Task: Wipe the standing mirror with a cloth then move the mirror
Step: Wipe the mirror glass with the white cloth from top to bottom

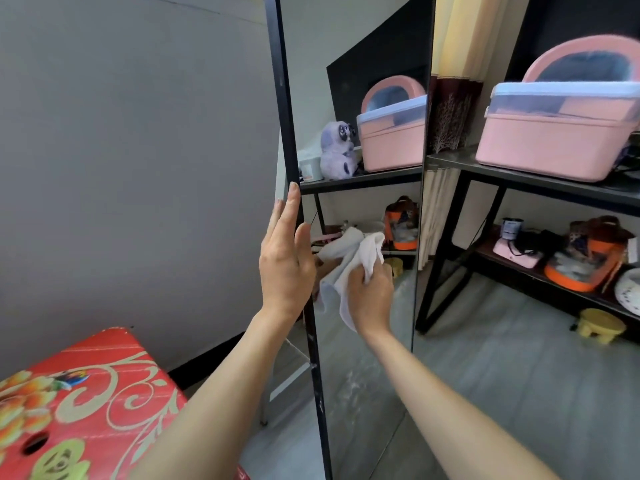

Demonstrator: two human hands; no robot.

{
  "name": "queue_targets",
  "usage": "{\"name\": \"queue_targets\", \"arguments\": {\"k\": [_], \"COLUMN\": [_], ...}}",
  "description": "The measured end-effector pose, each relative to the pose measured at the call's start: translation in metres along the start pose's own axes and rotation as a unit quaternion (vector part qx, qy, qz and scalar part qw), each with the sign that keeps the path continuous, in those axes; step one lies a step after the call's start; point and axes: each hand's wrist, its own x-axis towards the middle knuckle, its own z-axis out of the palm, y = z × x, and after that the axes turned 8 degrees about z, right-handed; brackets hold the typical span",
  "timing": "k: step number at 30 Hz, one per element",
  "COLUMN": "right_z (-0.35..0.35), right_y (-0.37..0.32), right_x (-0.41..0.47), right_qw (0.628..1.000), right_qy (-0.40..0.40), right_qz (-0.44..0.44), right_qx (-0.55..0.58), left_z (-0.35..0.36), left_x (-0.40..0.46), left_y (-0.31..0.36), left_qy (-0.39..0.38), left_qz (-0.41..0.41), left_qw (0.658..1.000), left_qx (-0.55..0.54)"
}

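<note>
Head: R hand point(370, 296) grips cloth point(349, 265) on mirror point(363, 81).

The mirror point(360, 98) stands between a stool point(79, 403) on its left and a shelf rack point(540, 181) on its right, the cloth point(349, 271) against its glass.

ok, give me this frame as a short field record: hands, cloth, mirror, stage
left hand: fingers straight, resting on the mirror's left frame edge
right hand: grips the cloth, held at the glass
cloth: white, bunched
mirror: upright, black frame, reflects a shelf with a pink bin
stage: wiping, mirror not yet moved
nearby: red floral stool at lower left
</note>
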Motion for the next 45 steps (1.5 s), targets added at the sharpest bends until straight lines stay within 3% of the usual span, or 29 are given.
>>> {"name": "queue_targets", "arguments": {"k": [5,9,13,17,21,24,26,29,32,37,39,41,43,45], "right_z": [-0.004,-0.004,0.012,0.028,0.031,0.025,0.016,0.003,0.002,0.019,0.025,0.03,0.03,0.026], "right_y": [0.017,-0.003,-0.03,-0.008,0.061,0.109,0.122,0.106,0.059,-0.004,-0.003,0.017,0.049,0.084], "right_x": [-0.003,-0.006,-0.022,-0.051,-0.081,-0.088,-0.084,-0.071,-0.052,-0.031,-0.029,-0.031,-0.037,-0.039], "right_qw": [0.997,0.996,0.996,0.997,0.995,0.959,0.942,0.967,0.979,0.999,0.997,0.999,0.994,0.976], "right_qy": [-0.035,-0.019,-0.023,-0.025,-0.061,-0.11,-0.125,-0.065,-0.009,0.033,0.029,0.015,-0.011,-0.04], "right_qz": [0.058,0.079,-0.012,-0.059,0.071,0.256,0.295,0.225,0.203,-0.026,-0.069,-0.033,0.096,0.215], "right_qx": [-0.029,0.038,0.087,0.035,-0.02,-0.059,-0.1,-0.103,-0.004,0.03,0.011,0.009,0.056,0.017], "left_z": [-0.006,-0.015,-0.025,-0.033,-0.04,-0.041,-0.038,-0.032,-0.026,-0.02,-0.02,-0.02,-0.019,-0.02], "left_x": [0.009,0.016,0.017,0.019,0.002,-0.025,-0.039,-0.055,-0.061,-0.068,-0.072,-0.074,-0.073,-0.073], "left_y": [0.0,-0.004,-0.004,-0.01,-0.018,-0.018,-0.017,-0.017,-0.02,-0.025,-0.026,-0.027,-0.024,-0.021], "left_qy": [-0.038,-0.068,-0.105,-0.122,-0.143,-0.171,-0.178,-0.169,-0.156,-0.145,-0.141,-0.132,-0.124,-0.122], "left_qz": [-0.057,-0.093,-0.123,-0.137,-0.161,-0.17,-0.176,-0.183,-0.18,-0.158,-0.139,-0.14,-0.146,-0.147], "left_qw": [0.997,0.991,0.981,0.974,0.967,0.964,0.962,0.962,0.966,0.974,0.979,0.981,0.981,0.981], "left_qx": [-0.041,-0.061,-0.108,-0.132,-0.133,-0.113,-0.105,-0.109,-0.097,-0.07,-0.05,-0.039,-0.035,-0.031]}}
